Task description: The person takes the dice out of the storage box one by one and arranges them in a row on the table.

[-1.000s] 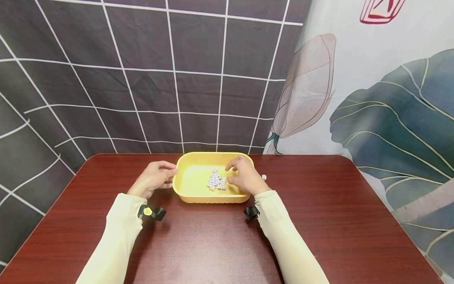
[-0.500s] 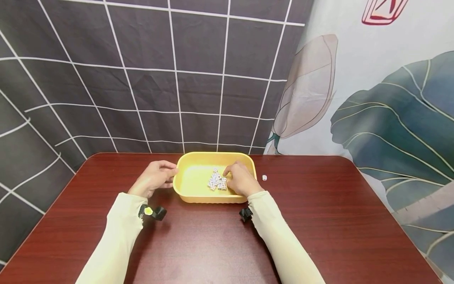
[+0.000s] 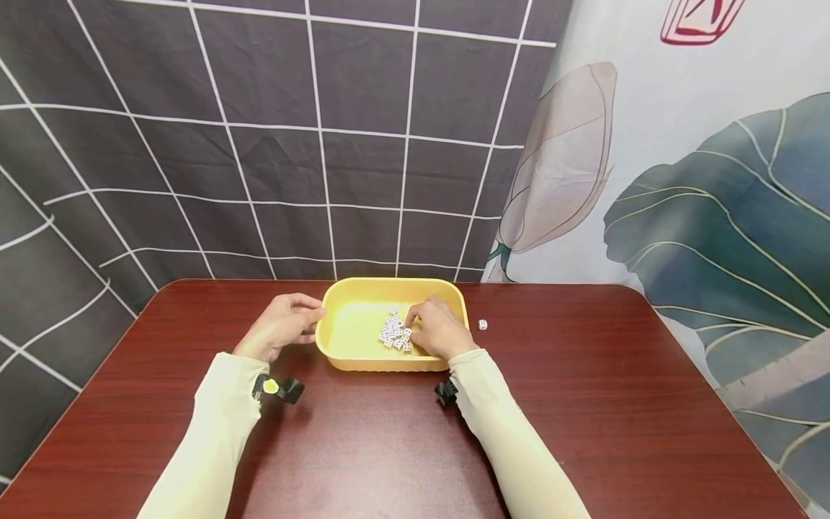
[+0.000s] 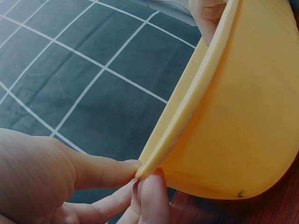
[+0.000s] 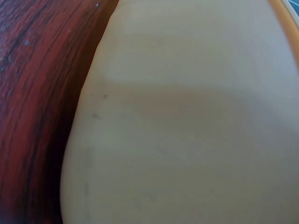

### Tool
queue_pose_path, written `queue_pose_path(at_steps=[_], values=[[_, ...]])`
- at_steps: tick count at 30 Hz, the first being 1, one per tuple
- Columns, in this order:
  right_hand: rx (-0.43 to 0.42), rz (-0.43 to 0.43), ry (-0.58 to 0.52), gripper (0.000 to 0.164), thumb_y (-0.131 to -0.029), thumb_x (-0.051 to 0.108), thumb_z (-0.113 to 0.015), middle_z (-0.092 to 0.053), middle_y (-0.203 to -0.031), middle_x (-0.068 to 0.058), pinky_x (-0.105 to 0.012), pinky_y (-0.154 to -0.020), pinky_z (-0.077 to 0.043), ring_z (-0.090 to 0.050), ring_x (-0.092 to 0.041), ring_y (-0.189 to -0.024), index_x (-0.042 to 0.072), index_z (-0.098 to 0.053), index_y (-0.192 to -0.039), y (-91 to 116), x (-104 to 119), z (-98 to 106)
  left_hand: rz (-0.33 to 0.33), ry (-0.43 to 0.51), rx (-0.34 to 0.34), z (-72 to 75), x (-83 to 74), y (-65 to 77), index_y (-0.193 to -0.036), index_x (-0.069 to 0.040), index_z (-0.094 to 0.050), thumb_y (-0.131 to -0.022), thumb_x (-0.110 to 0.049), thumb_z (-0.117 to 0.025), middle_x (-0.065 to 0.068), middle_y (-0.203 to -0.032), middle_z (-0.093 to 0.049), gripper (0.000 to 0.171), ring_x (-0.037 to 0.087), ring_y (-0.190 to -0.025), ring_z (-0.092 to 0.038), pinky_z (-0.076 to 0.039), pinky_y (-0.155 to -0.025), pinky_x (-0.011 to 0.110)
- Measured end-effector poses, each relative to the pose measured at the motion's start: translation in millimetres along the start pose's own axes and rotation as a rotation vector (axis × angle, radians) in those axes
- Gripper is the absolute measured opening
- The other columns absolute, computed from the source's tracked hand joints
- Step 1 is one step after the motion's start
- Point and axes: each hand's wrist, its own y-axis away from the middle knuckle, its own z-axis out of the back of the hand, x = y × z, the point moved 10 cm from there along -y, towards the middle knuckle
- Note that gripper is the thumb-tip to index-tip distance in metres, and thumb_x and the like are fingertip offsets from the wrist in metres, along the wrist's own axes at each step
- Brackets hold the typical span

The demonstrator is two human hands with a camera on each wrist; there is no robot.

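A yellow plastic tub stands on the table, with a small heap of white dice on its floor. My left hand pinches the tub's left rim; in the left wrist view the thumb lies on one side of the rim and fingers on the other. Inside the tub's right half, my right hand reaches down with bent fingers at the heap's right edge. Its fingertips are partly hidden, so whether a die is between them does not show. The right wrist view is filled by the tub's outer wall.
A single die lies on the dark red wooden table, just right of the tub. Behind the table hang a dark grid-patterned cloth and a leaf-printed curtain. A wrist camera sits close to the tub's front wall.
My right hand has moved left and down into the tub, to the dice. Dice at the heap's right edge have shifted slightly. The left hand has kept its place on the rim.
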Motion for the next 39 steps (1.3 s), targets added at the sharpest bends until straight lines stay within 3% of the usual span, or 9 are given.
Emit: queue_pose_path(at_steps=[15,24,34,39], values=[[-0.040,0.026,-0.013,0.008,-0.080,0.009,-0.081,-0.061,-0.094,-0.007,-0.035,-0.083,-0.049,-0.055,-0.023,-0.091,0.013,-0.074,-0.082,1.5,3.1,8.3,0.006,0.010,0.002,-0.8,-0.4,0.0,-0.134,0.010,-0.048,-0.101,-0.010,-0.060,0.005,-0.096,-0.068,0.040,0.009,-0.076,-0.064,-0.059,-0.065,0.020],[-0.040,0.074,-0.084,0.009,-0.082,0.012,-0.082,-0.062,-0.099,-0.010,-0.037,-0.085,-0.050,-0.056,-0.022,-0.092,0.012,-0.074,-0.084,0.5,5.0,17.2,-0.001,-0.008,-0.005,-0.1,-1.7,0.4,-0.134,0.011,-0.048,-0.101,-0.010,-0.060,0.007,-0.098,-0.067,0.041,0.009,-0.076,-0.065,-0.060,-0.065,0.020],[-0.067,0.158,-0.081,0.009,-0.081,0.012,-0.083,-0.067,-0.102,-0.011,-0.040,-0.089,-0.054,-0.064,-0.029,-0.099,0.011,-0.075,-0.086,5.8,6.4,37.8,0.003,-0.008,-0.004,-0.1,-0.4,0.5,-0.133,0.010,-0.049,-0.101,-0.010,-0.060,0.007,-0.098,-0.066,0.039,0.009,-0.076,-0.063,-0.060,-0.065,0.020],[-0.079,0.153,-0.080,0.011,-0.081,0.013,-0.083,-0.067,-0.102,-0.012,-0.040,-0.089,-0.054,-0.064,-0.030,-0.099,0.011,-0.076,-0.089,9.3,3.6,48.1,0.009,-0.029,-0.017,1.8,1.2,-1.0,-0.133,0.009,-0.050,-0.101,-0.010,-0.060,0.010,-0.101,-0.066,0.039,0.011,-0.079,-0.064,-0.060,-0.067,0.020]])
